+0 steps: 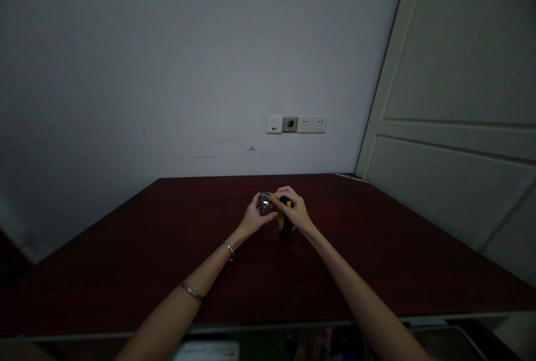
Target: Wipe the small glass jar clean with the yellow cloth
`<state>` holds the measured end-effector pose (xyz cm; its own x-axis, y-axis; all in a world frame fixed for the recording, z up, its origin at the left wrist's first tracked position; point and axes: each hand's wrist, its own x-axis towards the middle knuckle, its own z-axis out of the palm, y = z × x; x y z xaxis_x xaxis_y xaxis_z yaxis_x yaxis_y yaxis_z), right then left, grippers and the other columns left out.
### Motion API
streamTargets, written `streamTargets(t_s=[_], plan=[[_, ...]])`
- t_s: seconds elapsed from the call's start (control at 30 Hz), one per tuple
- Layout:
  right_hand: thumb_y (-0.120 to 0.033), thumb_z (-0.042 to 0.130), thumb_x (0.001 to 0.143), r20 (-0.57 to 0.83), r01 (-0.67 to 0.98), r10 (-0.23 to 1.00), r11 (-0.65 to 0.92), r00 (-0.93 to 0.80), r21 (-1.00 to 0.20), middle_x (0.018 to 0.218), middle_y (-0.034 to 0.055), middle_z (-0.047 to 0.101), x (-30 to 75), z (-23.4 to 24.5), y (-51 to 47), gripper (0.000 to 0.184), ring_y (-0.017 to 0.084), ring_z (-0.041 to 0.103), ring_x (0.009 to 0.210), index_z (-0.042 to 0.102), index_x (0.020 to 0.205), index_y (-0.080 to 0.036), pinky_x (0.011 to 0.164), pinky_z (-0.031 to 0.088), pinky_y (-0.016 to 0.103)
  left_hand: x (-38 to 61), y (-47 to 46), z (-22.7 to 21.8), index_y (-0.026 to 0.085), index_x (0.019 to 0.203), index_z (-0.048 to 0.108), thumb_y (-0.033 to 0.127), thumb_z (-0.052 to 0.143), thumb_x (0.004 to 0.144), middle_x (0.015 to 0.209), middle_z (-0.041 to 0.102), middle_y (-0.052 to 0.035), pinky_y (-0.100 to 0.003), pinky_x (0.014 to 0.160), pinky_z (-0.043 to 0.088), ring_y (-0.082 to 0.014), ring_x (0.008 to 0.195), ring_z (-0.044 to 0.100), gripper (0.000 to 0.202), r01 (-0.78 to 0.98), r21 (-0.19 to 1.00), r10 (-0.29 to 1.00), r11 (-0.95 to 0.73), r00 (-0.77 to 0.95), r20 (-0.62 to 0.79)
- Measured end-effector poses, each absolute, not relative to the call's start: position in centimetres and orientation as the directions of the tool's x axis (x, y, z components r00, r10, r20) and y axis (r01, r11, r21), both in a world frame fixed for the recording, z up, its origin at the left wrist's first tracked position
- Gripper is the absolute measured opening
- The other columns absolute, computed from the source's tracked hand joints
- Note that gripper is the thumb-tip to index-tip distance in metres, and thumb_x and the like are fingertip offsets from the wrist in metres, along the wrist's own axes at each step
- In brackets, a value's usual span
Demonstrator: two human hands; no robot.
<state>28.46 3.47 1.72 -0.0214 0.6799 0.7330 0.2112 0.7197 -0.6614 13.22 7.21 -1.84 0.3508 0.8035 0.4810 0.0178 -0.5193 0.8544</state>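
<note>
Both hands meet over the middle of the table. My left hand is closed round a shiny silver, rounded piece, its thumb underneath. My right hand pinches a yellow-and-black piece right beside it, part of which hangs below the fingers. The two pieces touch or are joined; I cannot tell which, and their exact kind does not show in the dim light. Fingers hide much of both.
The dark red wooden table reaches back to a pale wall. Wall sockets sit above its far edge. A white panelled door stands at the right. Below the near edge, an open space holds a white box and other items.
</note>
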Motion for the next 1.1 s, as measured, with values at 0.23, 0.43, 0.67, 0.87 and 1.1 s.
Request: streamTargets(t_s=[0.23,0.43,0.67,0.87,1.1], plan=[[-0.034,0.063,0.074,0.714,0.257,0.698,0.701,-0.054,-0.666,0.086,0.004,0.061,29.5,2.9,4.7,0.017,0.018,0.058,0.084,0.07,0.086,-0.023,0.079,0.044,0.033,13.4,6.8,-1.7,0.015,0.117,0.039,0.034,0.073,0.061,0.103,0.059,-0.0091,-0.032,0.075,0.051,-0.0194,0.088,0.059,0.069,-0.022,0.866,0.796,-0.5,0.383,0.469],[-0.028,0.065,0.074,0.749,0.35,0.628,0.764,-0.21,-0.543,0.085,0.0041,0.064,30.2,4.8,3.7,0.015,0.016,0.059,0.08,0.069,0.087,-0.021,0.075,0.046,0.031,13.5,6.9,-1.6,0.013,0.118,0.041,0.034,0.074,0.059,0.106,0.058,-0.0105,-0.036,0.084,0.047,-0.022,0.095,0.057,0.071,0.092,0.807,0.781,-0.584,0.337,0.526],[-0.021,0.062,0.077,0.727,0.466,0.542,0.817,-0.421,-0.339,0.085,0.0051,0.063,29.6,6.7,2.5,0.012,0.016,0.058,0.081,0.067,0.087,-0.02,0.075,0.046,0.03,13.5,6.5,-1.0,0.013,0.121,0.04,0.035,0.075,0.058,0.108,0.059,-0.011,-0.036,0.086,0.046,-0.0232,0.098,0.057,0.076,0.139,0.775,0.768,-0.617,0.322,0.553],[-0.017,0.059,0.077,0.734,0.469,0.552,0.809,-0.397,-0.355,0.088,0.004,0.067,29.0,7.3,3.9,0.013,0.016,0.062,0.082,0.066,0.087,-0.02,0.077,0.048,0.03,13.7,5.7,-0.4,0.013,0.117,0.044,0.036,0.076,0.055,0.097,0.063,-0.0085,-0.035,0.077,0.049,-0.0221,0.087,0.06,0.073,0.21,0.729,0.741,-0.652,0.381,0.553],[-0.002,0.055,0.067,0.677,0.538,0.508,0.82,-0.533,-0.192,0.092,0.0053,0.067,28.3,6.9,2.4,0.032,0.019,0.059,0.09,0.065,0.093,-0.019,0.082,0.045,0.033,13.7,6.9,-1.2,0.015,0.116,0.046,0.025,0.075,0.053,0.098,0.063,-0.0068,-0.034,0.079,0.048,-0.0221,0.09,0.06,0.07,0.228,0.743,0.773,-0.63,0.28,0.569]])
